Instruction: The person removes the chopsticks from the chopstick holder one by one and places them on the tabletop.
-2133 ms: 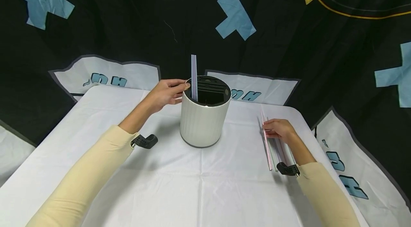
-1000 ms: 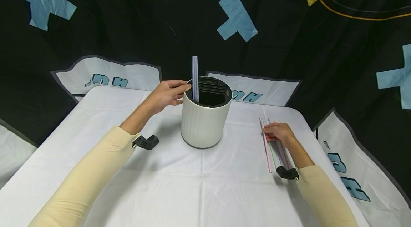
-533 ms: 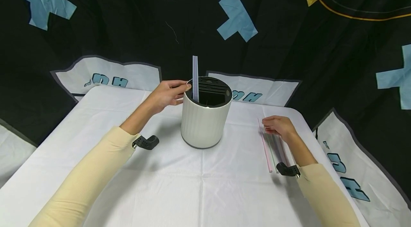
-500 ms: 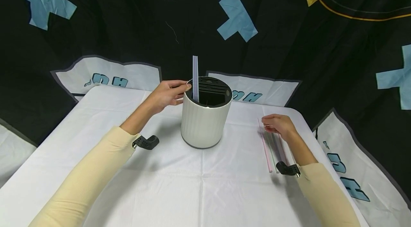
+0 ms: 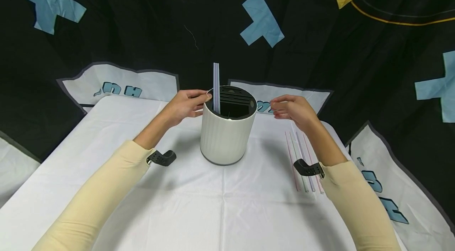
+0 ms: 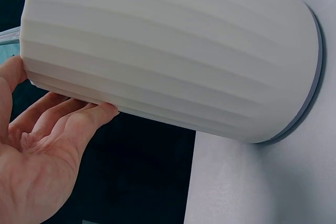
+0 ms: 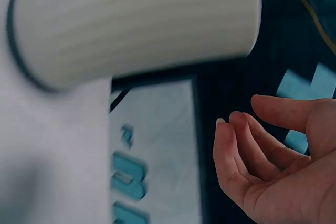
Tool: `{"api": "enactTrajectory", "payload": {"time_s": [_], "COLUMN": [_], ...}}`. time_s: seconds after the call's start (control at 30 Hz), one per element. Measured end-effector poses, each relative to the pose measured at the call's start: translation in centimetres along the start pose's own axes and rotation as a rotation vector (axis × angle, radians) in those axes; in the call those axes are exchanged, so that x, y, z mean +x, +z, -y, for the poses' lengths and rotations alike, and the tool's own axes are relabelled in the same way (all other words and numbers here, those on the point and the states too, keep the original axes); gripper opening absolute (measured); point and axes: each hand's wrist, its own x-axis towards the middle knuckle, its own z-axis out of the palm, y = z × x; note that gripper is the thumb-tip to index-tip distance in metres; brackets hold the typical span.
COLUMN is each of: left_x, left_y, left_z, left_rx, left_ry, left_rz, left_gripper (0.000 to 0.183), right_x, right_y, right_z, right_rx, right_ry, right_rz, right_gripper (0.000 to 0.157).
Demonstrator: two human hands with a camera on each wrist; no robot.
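Your left hand (image 5: 181, 107) holds the pot (image 5: 227, 140), thumb at the rim and fingers against the side; a soft, steady hold should do, as a hard push might tip it; your right hand (image 5: 293, 111) seems to hold nothing, its fingers a bit bent, with a gap between them and the thumb; move that hand slowly, so that it does not bump the pot or the tall sticks (image 5: 216, 87).

The pot stands upright on the desk (image 5: 177, 211), touching your left fingers; it is just to the left of your right fingers, and apart from them; the tall sticks stand in the pot, close to your left thumb; four loose sticks (image 5: 295, 148) lie side by side on the desk, lower than your right fingers and not touching them.
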Motion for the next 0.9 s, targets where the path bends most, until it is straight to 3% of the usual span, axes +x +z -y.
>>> {"api": "enactTrajectory", "payload": {"time_s": [0.2,0.33,0.67,0.9], "left_x": [0.1,0.2,0.3,0.4], "left_y": [0.0,0.0,-0.1,-0.4], "left_z": [0.1,0.1,0.2,0.4], "left_rx": [-0.011,-0.026,-0.031,-0.054], "left_ry": [0.002,0.01,0.016,0.028], "left_rz": [0.001,0.005,0.015,0.023], "left_gripper": [0.052,0.051,0.049,0.045], "right_x": [-0.6,-0.5,-0.2,0.0], "right_y": [2.6,4.4,8.5,10.3], "right_z": [4.2,6.0,8.2,9.2], "right_rx": [0.044,0.058,0.053,-0.006], "right_ry": [-0.108,-0.152,-0.209,-0.231], "right_rz": [-0.04,-0.024,0.067,0.075], "right_gripper": [0.032,0.024,0.022,0.016]}}
